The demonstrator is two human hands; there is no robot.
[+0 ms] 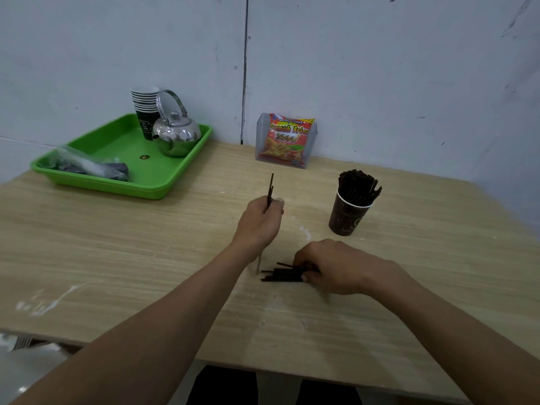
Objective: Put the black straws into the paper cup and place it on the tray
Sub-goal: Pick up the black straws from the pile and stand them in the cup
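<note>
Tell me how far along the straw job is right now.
Mostly done: the paper cup on the table already holds a thick bunch of black straws. In hand: the left hand holds a few straws upright, the right hand gathers the loose straws. Left: load these, then move the cup onto the green tray.

The right ends of the loose straws (282, 274) are covered by the right hand (336, 267); the bag (87, 166) contents are blurred.

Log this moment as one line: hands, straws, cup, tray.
left hand: holds upright straws | right hand: on loose straws lying on table | paper cup: full, on table | tray: cup not on it
</note>
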